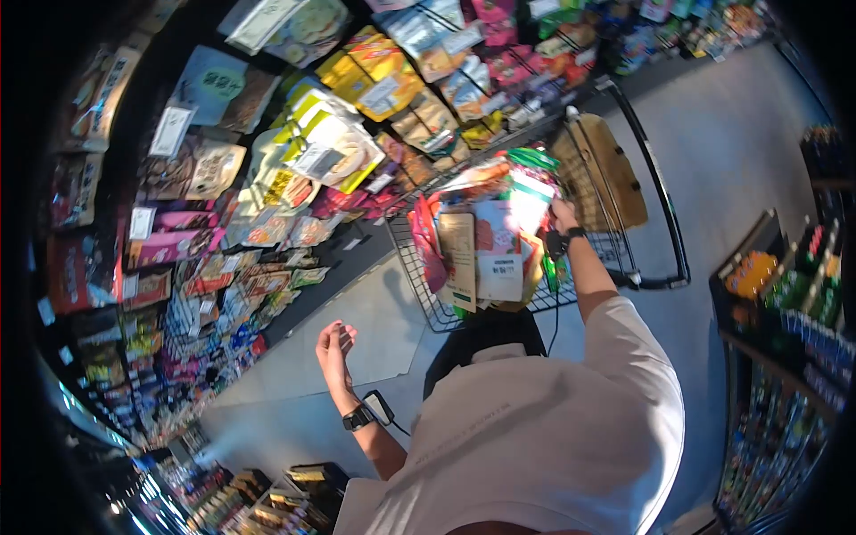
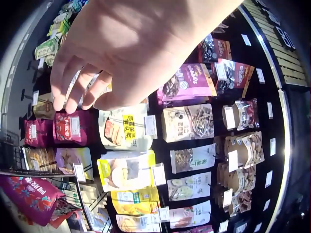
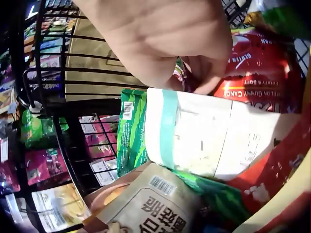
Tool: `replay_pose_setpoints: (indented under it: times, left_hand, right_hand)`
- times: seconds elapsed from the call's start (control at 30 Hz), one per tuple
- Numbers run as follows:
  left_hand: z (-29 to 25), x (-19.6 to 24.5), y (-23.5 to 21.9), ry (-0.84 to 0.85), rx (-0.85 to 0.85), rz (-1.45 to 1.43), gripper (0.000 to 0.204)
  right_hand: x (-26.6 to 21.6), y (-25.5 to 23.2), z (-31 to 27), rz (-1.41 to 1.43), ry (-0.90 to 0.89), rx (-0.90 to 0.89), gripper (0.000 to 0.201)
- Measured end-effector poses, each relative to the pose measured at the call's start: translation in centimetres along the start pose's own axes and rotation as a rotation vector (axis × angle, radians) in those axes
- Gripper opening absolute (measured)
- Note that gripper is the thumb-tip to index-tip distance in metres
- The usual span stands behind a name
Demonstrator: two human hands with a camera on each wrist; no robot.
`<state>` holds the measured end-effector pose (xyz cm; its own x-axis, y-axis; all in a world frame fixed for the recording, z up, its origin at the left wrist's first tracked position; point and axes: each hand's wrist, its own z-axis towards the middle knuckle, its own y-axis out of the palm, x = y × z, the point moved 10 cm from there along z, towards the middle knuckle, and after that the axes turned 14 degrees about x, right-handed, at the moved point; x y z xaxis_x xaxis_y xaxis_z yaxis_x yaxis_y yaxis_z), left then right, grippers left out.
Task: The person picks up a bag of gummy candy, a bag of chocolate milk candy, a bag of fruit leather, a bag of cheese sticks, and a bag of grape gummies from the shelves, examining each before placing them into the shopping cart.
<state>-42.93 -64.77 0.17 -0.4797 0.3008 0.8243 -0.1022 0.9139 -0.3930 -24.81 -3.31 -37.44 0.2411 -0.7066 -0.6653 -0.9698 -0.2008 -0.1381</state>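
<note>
In the head view my left hand (image 1: 335,349) hangs in the air beside the cart, fingers loosely curled and holding nothing. Its wrist view shows the hand (image 2: 126,53) in front of shelved snack pouches, with purple-red bags (image 2: 73,127) behind its fingertips. My right hand (image 1: 563,216) is inside the wire shopping cart (image 1: 435,314), among piled packages. Seen from its wrist, that hand (image 3: 165,39) has bent fingers reaching down between a white pouch (image 3: 199,136) and a red gummy candy bag (image 3: 257,68). I cannot tell whether they grip either.
Hanging snack pouches (image 1: 374,76) line the shelving along the cart's far side. A tan board (image 1: 615,169) stands at the cart's handle end. Stocked racks (image 1: 785,276) stand at the right, with grey floor (image 1: 704,152) between. A beige pouch (image 3: 155,204) lies in the cart.
</note>
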Motion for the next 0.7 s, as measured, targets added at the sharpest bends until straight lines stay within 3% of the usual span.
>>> replay_pose_setpoints:
  times: [0.13, 0.27, 0.37, 0.4, 0.47, 0.5, 0.6, 0.63, 0.67, 0.7]
  left_hand:
    - [-1.7, -1.3, -2.1, -0.053, 0.115, -0.003, 0.025]
    - [-3.0, -1.6, -2.6, -0.048, 0.151, -0.038, 0.025]
    - [-3.4, -2.3, -2.9, -0.052, 0.139, -0.094, 0.024]
    - [-3.4, -2.6, -2.9, -0.052, 0.121, -0.114, 0.023]
    - [-2.8, -4.3, -3.3, -0.063, 0.12, -0.113, 0.023]
    - [-2.3, -4.9, -3.7, -0.067, 0.122, -0.11, 0.023]
    - [-1.6, -5.2, -4.1, -0.011, 0.091, -0.146, 0.024]
    - [-1.5, -5.1, -4.1, 0.009, 0.065, -0.174, 0.024]
    - [-1.3, -4.7, -3.8, 0.03, 0.035, -0.2, 0.024]
    - [-1.1, -4.5, -3.6, 0.049, 0.003, -0.223, 0.025]
  right_hand:
    - [1.9, 0.2, 2.3, 0.163, 0.099, 0.031, 0.016]
    - [0.9, 0.1, 3.3, -0.13, 0.02, -0.05, 0.01]
    - [-5.4, -0.6, -4.4, -0.115, -0.144, 0.029, 0.015]
    - [-4.0, -0.6, -1.4, -0.168, -0.22, 0.002, 0.034]
    - [-6.2, -1.7, -3.5, -0.226, -0.453, 0.089, 0.051]
    - [-7.1, -3.2, -4.8, -0.29, -0.624, 0.307, 0.045]
    - [-9.1, -5.0, -9.7, -0.345, -0.775, 0.313, 0.046]
    - [-10.5, -5.4, -13.6, -0.369, -0.747, 0.277, 0.044]
    - [-12.2, -6.1, -17.9, -0.38, -0.927, 0.372, 0.037]
    - [-11.8, -6.5, -18.0, -0.399, -0.876, 0.319, 0.041]
